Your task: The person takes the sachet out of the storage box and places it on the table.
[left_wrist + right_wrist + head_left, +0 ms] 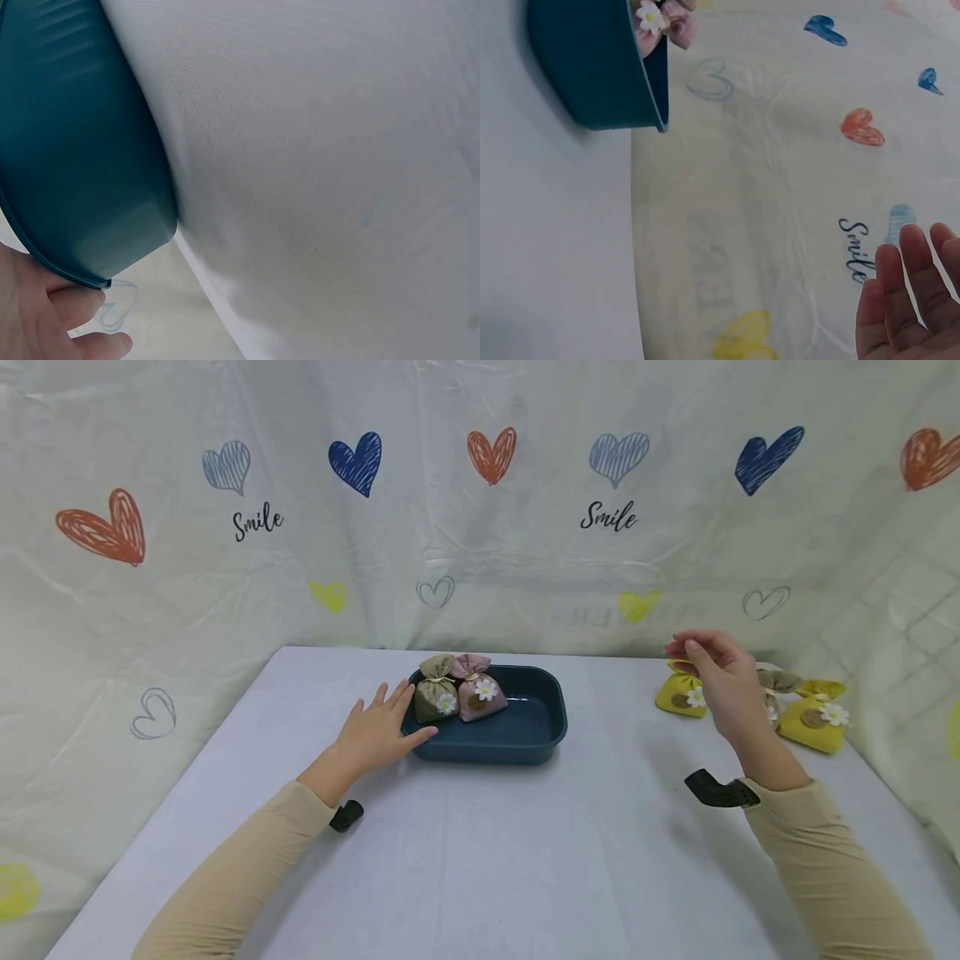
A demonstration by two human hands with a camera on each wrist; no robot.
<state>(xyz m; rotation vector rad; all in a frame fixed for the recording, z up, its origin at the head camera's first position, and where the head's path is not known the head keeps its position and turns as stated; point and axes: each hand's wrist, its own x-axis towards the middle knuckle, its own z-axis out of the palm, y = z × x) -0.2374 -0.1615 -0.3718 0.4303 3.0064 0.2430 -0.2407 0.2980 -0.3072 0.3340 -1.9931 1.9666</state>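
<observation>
A dark teal rectangular tray point(487, 752) stands mid-table in the head view. Inside its left end sit an olive drawstring pouch point(429, 702) and a pink drawstring pouch point(474, 706), each with a white daisy. My left hand point(372, 733) rests on the tray's left rim, fingers spread; in the left wrist view its fingers point(79, 306) touch the rim. My right hand point(723, 681) is raised at the right, holding nothing, fingers slightly bent. Around it are a yellow pouch point(675, 697), a greyish pouch point(778, 681), partly hidden by the hand, and another yellow pouch point(813, 727).
A white cloth covers the table point(510, 860). Behind it hangs a pale curtain point(540, 543) printed with hearts and "Smile". Black wrist straps point(716, 789) show near both beige sleeves point(832, 868).
</observation>
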